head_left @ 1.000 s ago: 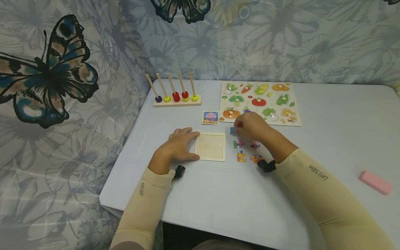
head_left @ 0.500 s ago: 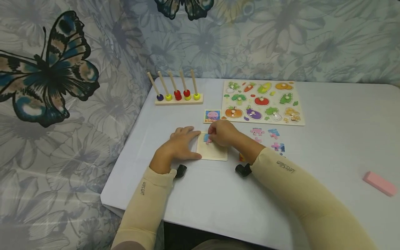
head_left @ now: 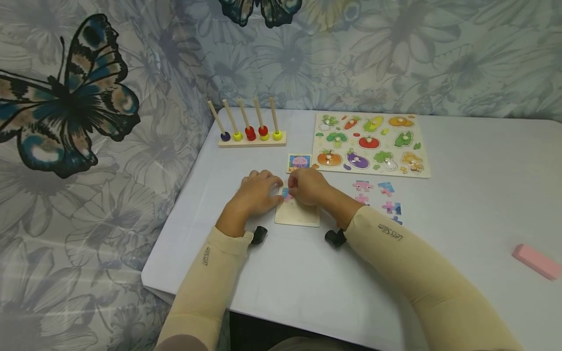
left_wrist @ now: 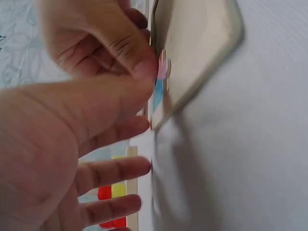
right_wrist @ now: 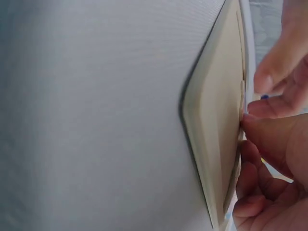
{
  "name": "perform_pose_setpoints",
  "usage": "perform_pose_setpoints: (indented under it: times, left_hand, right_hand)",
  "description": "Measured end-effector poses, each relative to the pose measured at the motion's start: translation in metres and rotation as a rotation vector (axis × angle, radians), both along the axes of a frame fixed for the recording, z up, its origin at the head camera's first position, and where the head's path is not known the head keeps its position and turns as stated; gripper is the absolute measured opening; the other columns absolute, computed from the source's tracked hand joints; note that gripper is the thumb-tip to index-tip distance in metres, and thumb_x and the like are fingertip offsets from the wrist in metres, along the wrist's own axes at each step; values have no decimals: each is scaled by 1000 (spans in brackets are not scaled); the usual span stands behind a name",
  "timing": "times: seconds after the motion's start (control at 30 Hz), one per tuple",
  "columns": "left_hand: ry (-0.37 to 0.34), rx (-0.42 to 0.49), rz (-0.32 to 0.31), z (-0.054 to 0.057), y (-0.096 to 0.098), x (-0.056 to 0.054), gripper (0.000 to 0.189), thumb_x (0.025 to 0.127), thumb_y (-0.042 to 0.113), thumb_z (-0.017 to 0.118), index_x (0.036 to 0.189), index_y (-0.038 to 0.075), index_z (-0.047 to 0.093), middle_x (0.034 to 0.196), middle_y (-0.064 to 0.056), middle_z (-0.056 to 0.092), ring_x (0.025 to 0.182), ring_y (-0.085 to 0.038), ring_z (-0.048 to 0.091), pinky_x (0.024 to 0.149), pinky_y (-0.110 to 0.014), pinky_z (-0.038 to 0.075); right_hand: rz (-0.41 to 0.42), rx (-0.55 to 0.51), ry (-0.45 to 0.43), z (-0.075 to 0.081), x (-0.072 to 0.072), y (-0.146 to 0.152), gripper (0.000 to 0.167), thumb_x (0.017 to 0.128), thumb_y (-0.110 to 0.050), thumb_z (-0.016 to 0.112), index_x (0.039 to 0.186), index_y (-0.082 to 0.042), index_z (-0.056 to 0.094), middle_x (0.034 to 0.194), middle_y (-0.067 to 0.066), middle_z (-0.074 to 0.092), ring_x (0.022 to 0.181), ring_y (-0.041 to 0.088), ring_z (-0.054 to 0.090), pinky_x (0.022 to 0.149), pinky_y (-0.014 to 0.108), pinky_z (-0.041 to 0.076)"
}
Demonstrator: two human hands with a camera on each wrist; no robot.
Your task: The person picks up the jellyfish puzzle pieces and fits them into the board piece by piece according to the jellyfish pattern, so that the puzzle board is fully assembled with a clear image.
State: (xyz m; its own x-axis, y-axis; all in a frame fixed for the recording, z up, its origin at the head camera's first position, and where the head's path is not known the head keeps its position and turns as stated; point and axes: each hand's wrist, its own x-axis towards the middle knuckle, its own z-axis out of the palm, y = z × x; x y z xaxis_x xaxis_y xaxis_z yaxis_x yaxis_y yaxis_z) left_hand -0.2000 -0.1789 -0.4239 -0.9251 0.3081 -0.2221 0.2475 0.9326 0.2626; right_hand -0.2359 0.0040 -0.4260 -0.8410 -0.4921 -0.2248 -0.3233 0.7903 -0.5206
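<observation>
A small square wooden puzzle tray [head_left: 298, 218] lies on the white table. At its far left corner is a blue-and-pink puzzle piece [head_left: 287, 194], seen edge-on in the left wrist view. My right hand [head_left: 309, 186] pinches this piece between thumb and curled fingers. My left hand [head_left: 258, 192] is at the tray's left side, its fingers extended and its thumb tip beside the piece. Several loose puzzle pieces, one of them a pink piece [head_left: 362, 185], lie right of the tray, some hidden behind my right forearm. A finished octopus picture [head_left: 300, 162] sits just beyond the tray.
A vegetable peg board [head_left: 387, 142] lies at the back of the table. To its left stands a wooden base [head_left: 252, 144] with several pegs and coloured beads. A pink block [head_left: 536, 262] rests at the far right. Patterned cloth walls rise behind and on the left.
My right hand has carried the puzzle piece from the loose pieces left to the tray's far left corner. My left hand has shifted forward along the tray's left edge toward the piece.
</observation>
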Motion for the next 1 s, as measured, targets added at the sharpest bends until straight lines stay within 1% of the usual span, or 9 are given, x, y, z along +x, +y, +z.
perform_pose_setpoints:
  times: [0.1, 0.23, 0.3, 0.4, 0.5, 0.6, 0.7, 0.87, 1.0]
  left_hand:
    - [35, -14, 22, 1, 7, -5, 34, 95, 44, 70, 122, 23, 67, 132, -3, 59, 123, -30, 48, 103, -50, 41]
    - [47, -35, 53, -1, 13, -8, 34, 94, 46, 72, 117, 21, 68, 126, -3, 60, 119, -28, 49, 102, -48, 42]
    - [42, -35, 70, -2, 14, -9, 34, 93, 46, 73, 116, 22, 68, 125, -2, 59, 118, -27, 49, 102, -47, 42]
    - [28, -24, 86, -3, 14, -9, 33, 93, 45, 73, 117, 22, 67, 126, -2, 58, 119, -27, 49, 104, -47, 42]
    - [19, -15, 94, -3, 13, -9, 32, 95, 44, 72, 117, 22, 67, 129, -3, 58, 120, -27, 48, 105, -48, 41]
    - [23, -17, 92, -3, 11, -8, 30, 96, 42, 71, 117, 21, 67, 131, -4, 58, 121, -28, 47, 105, -48, 40]
    - [37, -18, 88, -3, 11, -7, 30, 96, 43, 69, 115, 19, 67, 127, -4, 58, 119, -27, 47, 104, -48, 41]
    - [61, -15, 99, -3, 16, -7, 30, 96, 44, 68, 112, 18, 67, 118, -5, 59, 112, -28, 49, 99, -47, 43]
    - [55, -16, 130, -3, 21, -7, 27, 96, 41, 69, 112, 19, 68, 118, -6, 58, 112, -28, 49, 99, -47, 43]
  right_hand:
    - [-7, 0, 1, 3, 0, 5, 10, 95, -19, 72, 98, -10, 70, 90, 5, 67, 84, 22, 58, 78, 35, 46]
    - [-55, -9, 5, 12, -1, 24, 13, 97, -21, 70, 103, -9, 70, 93, 7, 68, 84, 23, 60, 76, 36, 48]
    - [-87, -16, 7, 17, -3, 42, 15, 98, -20, 68, 107, -8, 70, 97, 9, 68, 86, 24, 61, 77, 37, 50]
    - [-132, 13, 21, 23, -7, 74, 18, 99, -20, 67, 111, -7, 70, 101, 12, 69, 88, 26, 62, 78, 40, 50]
    - [-175, 66, 36, 26, -11, 108, 21, 99, -19, 66, 115, -5, 69, 104, 14, 69, 89, 28, 62, 78, 42, 50]
    - [-212, 118, 32, 26, -12, 134, 24, 99, -19, 64, 118, -5, 69, 106, 16, 67, 89, 30, 60, 77, 43, 51]
    - [-207, 143, 33, 23, -10, 150, 24, 99, -19, 64, 117, -4, 70, 107, 18, 67, 91, 32, 60, 78, 45, 52]
    - [-201, 144, 22, 17, -6, 159, 24, 97, -19, 67, 117, -5, 71, 112, 19, 67, 101, 34, 59, 90, 51, 49]
    - [-216, 148, -9, 12, -4, 163, 28, 96, -19, 70, 120, -6, 70, 120, 20, 66, 109, 36, 57, 100, 56, 47]
